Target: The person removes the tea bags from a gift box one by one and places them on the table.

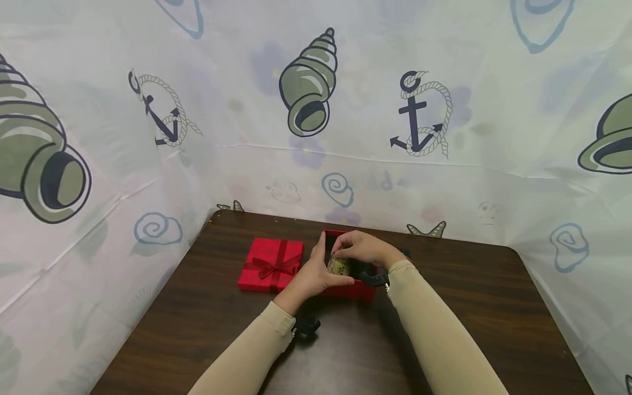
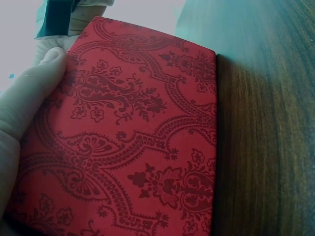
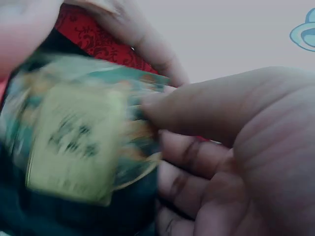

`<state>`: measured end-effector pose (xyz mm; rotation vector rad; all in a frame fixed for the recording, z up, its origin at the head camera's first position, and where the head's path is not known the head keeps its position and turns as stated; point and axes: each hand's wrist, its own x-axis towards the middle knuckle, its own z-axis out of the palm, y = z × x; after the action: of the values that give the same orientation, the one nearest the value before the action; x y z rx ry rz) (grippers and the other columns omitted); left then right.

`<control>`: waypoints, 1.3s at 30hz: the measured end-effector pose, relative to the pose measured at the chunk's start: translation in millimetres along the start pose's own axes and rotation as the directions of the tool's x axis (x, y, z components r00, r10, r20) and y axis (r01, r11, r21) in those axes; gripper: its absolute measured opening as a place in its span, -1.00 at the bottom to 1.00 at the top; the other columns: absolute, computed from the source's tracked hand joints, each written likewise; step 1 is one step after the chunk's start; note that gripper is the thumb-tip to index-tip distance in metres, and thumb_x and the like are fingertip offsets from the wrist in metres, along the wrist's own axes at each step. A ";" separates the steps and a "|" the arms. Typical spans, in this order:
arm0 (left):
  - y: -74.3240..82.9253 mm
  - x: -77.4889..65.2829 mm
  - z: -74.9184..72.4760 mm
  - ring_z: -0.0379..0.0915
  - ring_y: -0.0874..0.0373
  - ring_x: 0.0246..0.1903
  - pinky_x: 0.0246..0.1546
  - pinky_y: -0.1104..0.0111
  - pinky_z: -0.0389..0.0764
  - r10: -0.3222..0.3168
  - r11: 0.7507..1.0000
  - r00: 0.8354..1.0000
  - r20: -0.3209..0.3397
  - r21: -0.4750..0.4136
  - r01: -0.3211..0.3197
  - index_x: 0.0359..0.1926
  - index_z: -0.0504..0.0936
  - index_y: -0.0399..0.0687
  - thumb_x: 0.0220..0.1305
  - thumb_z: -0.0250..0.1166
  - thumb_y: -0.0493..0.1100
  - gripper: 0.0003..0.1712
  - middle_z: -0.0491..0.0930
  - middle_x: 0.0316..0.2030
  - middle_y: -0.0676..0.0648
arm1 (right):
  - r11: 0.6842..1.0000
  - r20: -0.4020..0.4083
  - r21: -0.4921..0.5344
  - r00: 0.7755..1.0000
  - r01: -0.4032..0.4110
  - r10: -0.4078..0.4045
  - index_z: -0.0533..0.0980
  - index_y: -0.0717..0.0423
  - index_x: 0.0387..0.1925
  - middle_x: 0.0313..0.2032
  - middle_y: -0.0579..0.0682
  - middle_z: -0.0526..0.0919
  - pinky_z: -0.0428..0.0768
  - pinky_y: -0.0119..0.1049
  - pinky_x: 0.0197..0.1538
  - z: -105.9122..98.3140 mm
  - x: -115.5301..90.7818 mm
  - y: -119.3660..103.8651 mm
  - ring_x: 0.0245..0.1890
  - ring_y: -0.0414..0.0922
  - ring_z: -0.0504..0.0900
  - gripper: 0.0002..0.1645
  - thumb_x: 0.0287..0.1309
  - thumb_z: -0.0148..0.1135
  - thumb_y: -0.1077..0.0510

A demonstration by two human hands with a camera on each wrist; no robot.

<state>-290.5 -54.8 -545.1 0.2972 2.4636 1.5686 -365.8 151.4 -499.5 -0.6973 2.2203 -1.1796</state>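
I watched the right hand (image 3: 266,137) pinch a green-and-orange printed packet (image 3: 135,145) at its edge between thumb and fingers. On the packet's face showed a pale gold label (image 3: 74,147), slightly tilted, its dark characters too blurred to read. Behind it was the patterned red box (image 3: 96,42), the left hand (image 3: 135,32) against it. Beyond, a pale backdrop (image 3: 236,34) bore a blue outline (image 3: 295,38).

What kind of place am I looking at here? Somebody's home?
I can't tell whose, but it looks like a makeshift indoor booth: creased pale sheeting printed with shells and anchors hangs behind and on both sides of a wood-grain table, where a red box stands.
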 end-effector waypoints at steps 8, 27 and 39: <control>-4.5 2.8 -2.7 0.21 -0.28 0.57 0.48 -0.20 0.49 0.008 1.000 1.000 -0.015 -0.009 -0.008 0.79 -0.42 0.35 -0.01 0.74 0.28 0.72 -0.13 0.76 -0.17 | 0.998 -0.059 0.025 0.997 0.054 -0.053 0.58 -0.01 0.10 -0.17 -0.01 0.74 0.58 -0.22 -0.06 1.2 -0.1 -1.9 -0.23 -0.07 0.58 -0.79 0.65 0.20 -0.01; 0.4 3.9 -0.6 0.16 -0.29 0.60 0.48 -0.23 0.48 0.006 1.000 1.000 -0.015 0.012 -0.006 0.79 -0.40 0.34 0.03 0.73 0.25 0.69 -0.10 0.75 -0.19 | 0.968 -0.107 0.204 0.986 0.145 -0.125 0.63 0.12 -0.05 -0.23 0.01 0.69 0.71 -0.28 -0.11 0.7 -7.7 2.9 -0.21 -0.06 0.63 -0.78 0.44 0.46 0.09; 0.9 2.1 0.3 0.13 -0.29 0.62 0.53 -0.26 0.40 0.007 1.000 1.000 -0.010 0.011 -0.007 0.79 -0.40 0.28 -0.06 0.74 0.34 0.76 -0.11 0.75 -0.21 | 0.965 -0.203 0.211 0.972 0.157 -0.114 0.60 0.00 0.11 -0.07 0.05 0.66 0.59 -0.26 -0.35 4.7 -12.6 8.6 -0.21 -0.01 0.60 -0.64 0.44 0.48 -0.03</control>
<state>-292.4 -53.6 -544.5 0.3006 2.4821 1.5630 -355.2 161.0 -506.5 -0.6763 2.1686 -1.5990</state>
